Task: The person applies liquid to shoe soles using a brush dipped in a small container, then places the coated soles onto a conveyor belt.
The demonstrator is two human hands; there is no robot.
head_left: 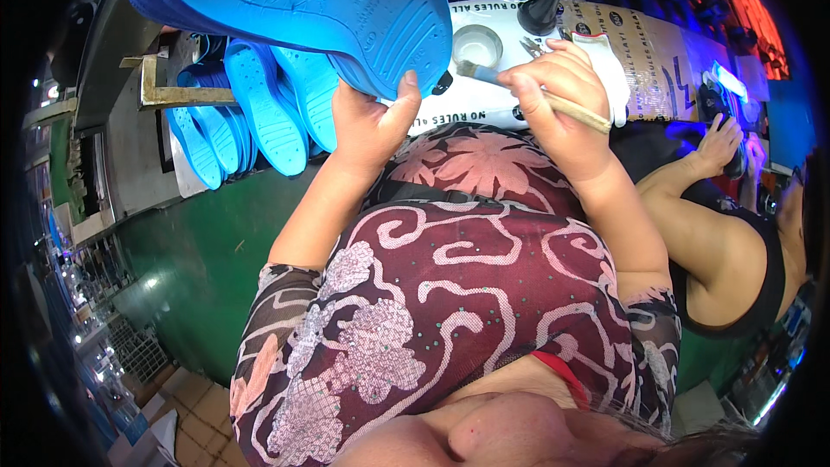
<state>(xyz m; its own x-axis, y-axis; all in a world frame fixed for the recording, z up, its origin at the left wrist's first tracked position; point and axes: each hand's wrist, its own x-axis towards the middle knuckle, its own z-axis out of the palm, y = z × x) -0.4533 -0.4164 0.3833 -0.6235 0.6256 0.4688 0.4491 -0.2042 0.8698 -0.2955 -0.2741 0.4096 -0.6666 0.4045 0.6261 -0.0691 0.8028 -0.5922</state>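
Note:
My left hand point(372, 125) grips the near end of a blue shoe sole point(294, 0), thumb on top and fingers underneath. The sole is held up close at the upper left, with holes and grooves on its face. Layered edges at its left suggest more than one, but I cannot tell. In my right hand point(571, 108) is a brush point(487, 75), its bristles pointing left, close to a small round bowl point(458, 39) with whitish contents. The bristles are apart from the sole. A small black piece point(443, 82) shows at the sole's near edge.
More blue soles point(264, 108) lie in stacks at the left by a wooden bar point(186, 96). A black cone-shaped bottle point(541, 9) stands behind the bowl, on a white printed sheet point(471, 117). Brown taped cardboard point(644, 60) lies right. Another person's hand point(719, 143) handles a dark shoe.

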